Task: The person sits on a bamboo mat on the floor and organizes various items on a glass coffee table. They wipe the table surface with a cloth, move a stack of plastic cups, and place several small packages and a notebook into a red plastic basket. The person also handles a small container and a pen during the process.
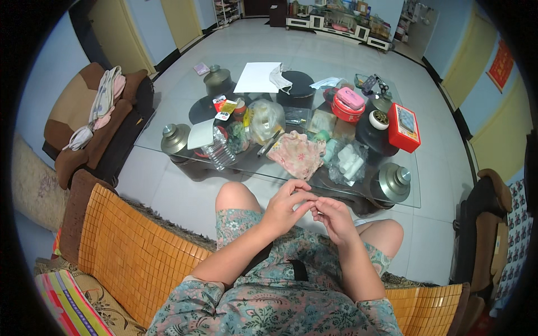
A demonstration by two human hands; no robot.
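Above my lap, my left hand [287, 208] and my right hand [334, 217] meet at the fingertips. The left thumb and index finger come together in a pinch, with the other fingers curled loosely above. Right thumb and forefinger are pressed together against the left fingertips. Whatever lies between them, if anything, is too small to make out. Just beyond the hands, a pink flowered cloth [297, 155] lies crumpled on the near edge of the glass table [252, 166]. To its right sits a clear plastic bag [348, 163] with white rolls inside.
Across the table stand a clear plastic bottle tray [220, 152], a knotted plastic bag [265, 120], a red round tin [348, 110], a red box [404, 127] and a white sheet [256, 77] with a face mask [279, 78]. A brown armchair [78, 106] is at left.
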